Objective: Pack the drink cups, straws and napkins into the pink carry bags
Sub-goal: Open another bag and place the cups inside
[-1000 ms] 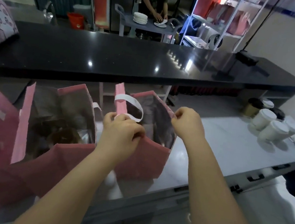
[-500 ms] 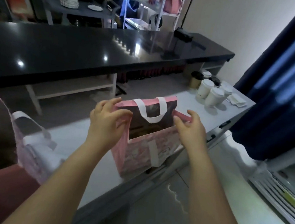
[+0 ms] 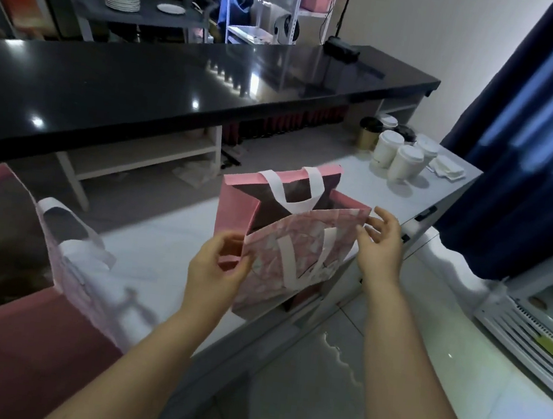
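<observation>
One pink bag (image 3: 298, 246), upright. Near edge pinched by the left hand (image 3: 216, 271) fingers; right hand (image 3: 381, 248) fingers spread beside its rim.

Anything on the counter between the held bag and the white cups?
Nothing. In the head view the counter between the bag and the cups is bare; only the cups' shadows fall on it.

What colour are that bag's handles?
White handles on the pink bag, clearest in the head view.
</observation>
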Demonstrator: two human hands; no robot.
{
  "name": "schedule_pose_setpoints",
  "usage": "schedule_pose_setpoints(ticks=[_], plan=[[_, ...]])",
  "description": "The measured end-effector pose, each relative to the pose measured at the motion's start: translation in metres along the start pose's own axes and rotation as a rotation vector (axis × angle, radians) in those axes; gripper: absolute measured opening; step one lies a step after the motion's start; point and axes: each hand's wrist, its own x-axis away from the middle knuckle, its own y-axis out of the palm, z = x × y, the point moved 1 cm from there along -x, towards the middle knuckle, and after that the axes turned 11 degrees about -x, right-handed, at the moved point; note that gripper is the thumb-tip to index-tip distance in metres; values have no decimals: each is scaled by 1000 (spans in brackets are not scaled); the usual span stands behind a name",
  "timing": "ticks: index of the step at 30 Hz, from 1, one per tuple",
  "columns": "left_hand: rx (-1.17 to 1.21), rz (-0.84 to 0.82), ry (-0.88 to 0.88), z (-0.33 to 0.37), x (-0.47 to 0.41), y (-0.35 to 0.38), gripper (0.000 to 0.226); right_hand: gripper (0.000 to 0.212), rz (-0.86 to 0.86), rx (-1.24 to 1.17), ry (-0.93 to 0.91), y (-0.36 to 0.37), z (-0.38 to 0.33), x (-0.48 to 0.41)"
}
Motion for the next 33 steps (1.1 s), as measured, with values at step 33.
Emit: schedule_pose_setpoints(ticks=[33], plan=[[326, 304, -245, 73, -120, 242, 12, 28, 101, -289, 117, -95, 51, -197]])
